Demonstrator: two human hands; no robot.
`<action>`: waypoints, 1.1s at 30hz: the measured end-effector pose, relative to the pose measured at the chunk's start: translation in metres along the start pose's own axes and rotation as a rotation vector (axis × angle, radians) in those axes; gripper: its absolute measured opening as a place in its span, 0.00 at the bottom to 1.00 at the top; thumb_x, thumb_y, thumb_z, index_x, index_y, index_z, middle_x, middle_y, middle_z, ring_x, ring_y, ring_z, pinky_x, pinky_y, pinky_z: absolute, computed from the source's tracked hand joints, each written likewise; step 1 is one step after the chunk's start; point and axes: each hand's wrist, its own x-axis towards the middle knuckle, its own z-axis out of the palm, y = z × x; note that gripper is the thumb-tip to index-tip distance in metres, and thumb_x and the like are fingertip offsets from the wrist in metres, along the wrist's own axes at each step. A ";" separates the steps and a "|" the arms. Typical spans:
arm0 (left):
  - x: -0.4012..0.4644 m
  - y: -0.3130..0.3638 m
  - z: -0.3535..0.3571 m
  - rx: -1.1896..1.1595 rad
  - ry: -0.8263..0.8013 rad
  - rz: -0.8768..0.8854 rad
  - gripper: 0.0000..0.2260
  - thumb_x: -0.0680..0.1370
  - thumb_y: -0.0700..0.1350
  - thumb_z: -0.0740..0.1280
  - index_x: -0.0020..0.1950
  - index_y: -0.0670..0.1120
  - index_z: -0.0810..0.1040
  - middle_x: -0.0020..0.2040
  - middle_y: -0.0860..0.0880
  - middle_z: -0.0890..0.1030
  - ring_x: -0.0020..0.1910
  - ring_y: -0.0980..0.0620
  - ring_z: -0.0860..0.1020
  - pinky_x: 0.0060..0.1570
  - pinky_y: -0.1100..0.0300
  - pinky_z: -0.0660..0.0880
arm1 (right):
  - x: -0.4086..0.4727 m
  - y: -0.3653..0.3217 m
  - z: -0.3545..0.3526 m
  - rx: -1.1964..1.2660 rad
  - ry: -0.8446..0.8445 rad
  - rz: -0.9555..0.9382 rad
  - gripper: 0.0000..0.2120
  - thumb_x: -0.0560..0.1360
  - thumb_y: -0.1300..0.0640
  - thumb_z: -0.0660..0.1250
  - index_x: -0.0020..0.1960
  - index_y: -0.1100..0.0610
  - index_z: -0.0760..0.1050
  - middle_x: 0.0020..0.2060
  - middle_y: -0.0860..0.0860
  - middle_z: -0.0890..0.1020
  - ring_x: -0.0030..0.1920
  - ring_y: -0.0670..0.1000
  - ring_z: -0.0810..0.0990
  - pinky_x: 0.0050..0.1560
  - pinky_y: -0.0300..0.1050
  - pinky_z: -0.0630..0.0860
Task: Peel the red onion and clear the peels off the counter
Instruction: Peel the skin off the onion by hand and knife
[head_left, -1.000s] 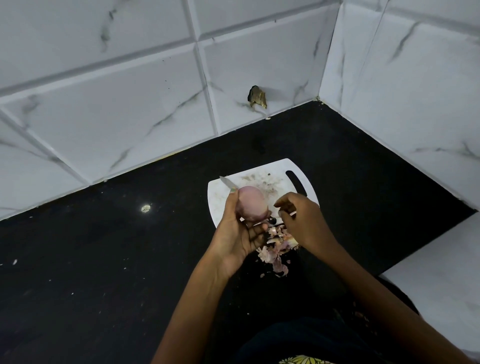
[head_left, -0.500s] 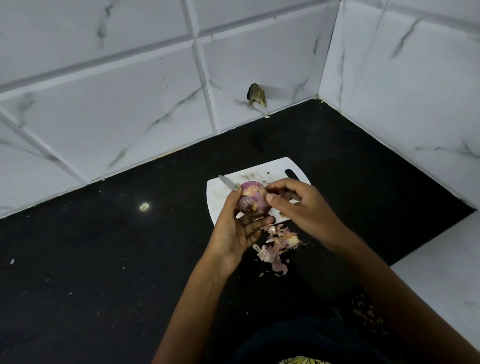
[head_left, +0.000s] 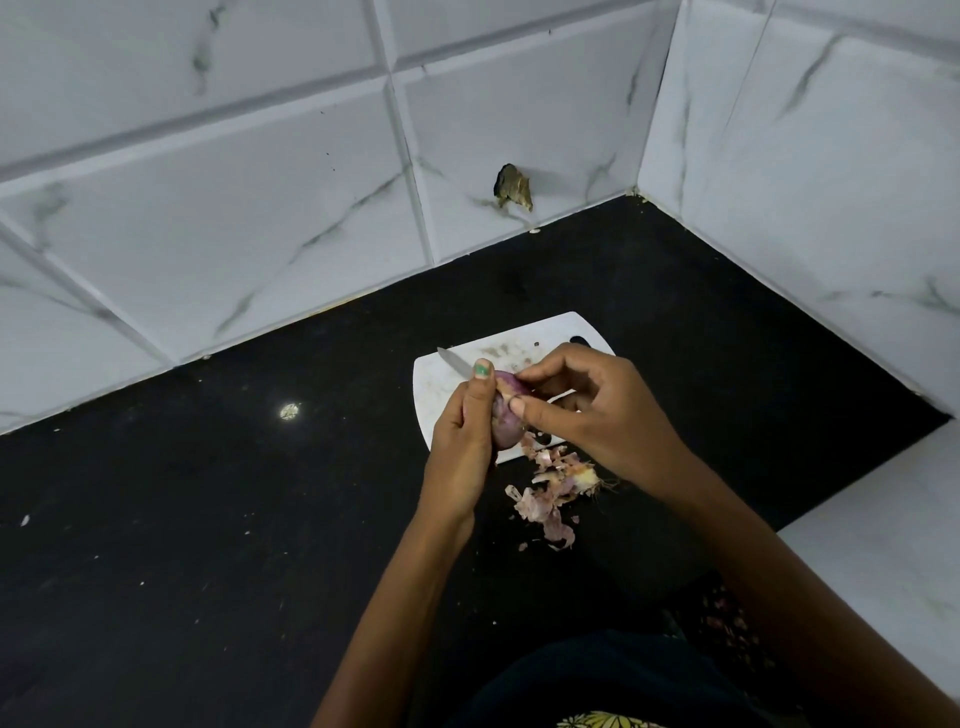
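While our left hand (head_left: 462, 436) curls round the red onion (head_left: 505, 415), holding it up just above the near edge of the white cutting board (head_left: 434, 384), our right hand (head_left: 587, 415) pinches a strip of skin at the onion's top between thumb and forefinger. A knife (head_left: 453, 361) lies on the board behind the left thumb, only its blade tip visible (the handle is hidden by our hands). Loose peels (head_left: 553, 493) sit heaped on the black bench (head_left: 208, 519) just off the board's near edge, below the right wrist. Marbled white tiles (head_left: 260, 182) back the bench.
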 end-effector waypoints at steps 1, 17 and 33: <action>0.000 0.000 0.000 0.004 0.005 0.013 0.29 0.73 0.66 0.56 0.58 0.46 0.79 0.54 0.46 0.83 0.54 0.54 0.81 0.51 0.63 0.76 | 0.000 -0.001 -0.001 0.013 -0.008 0.009 0.08 0.69 0.63 0.74 0.48 0.62 0.79 0.43 0.51 0.83 0.44 0.49 0.83 0.42 0.42 0.81; 0.002 -0.005 -0.001 0.017 -0.092 -0.001 0.26 0.77 0.63 0.50 0.56 0.48 0.80 0.43 0.56 0.85 0.44 0.66 0.81 0.37 0.75 0.73 | -0.004 0.002 0.002 0.202 -0.039 0.175 0.09 0.71 0.61 0.72 0.50 0.60 0.75 0.44 0.51 0.79 0.42 0.49 0.79 0.40 0.44 0.78; 0.002 -0.002 -0.001 0.071 -0.059 0.128 0.27 0.75 0.62 0.52 0.49 0.41 0.78 0.35 0.53 0.80 0.32 0.63 0.77 0.32 0.73 0.69 | -0.005 -0.008 -0.001 0.065 -0.027 0.085 0.09 0.70 0.65 0.72 0.48 0.60 0.75 0.42 0.53 0.80 0.42 0.50 0.81 0.40 0.42 0.80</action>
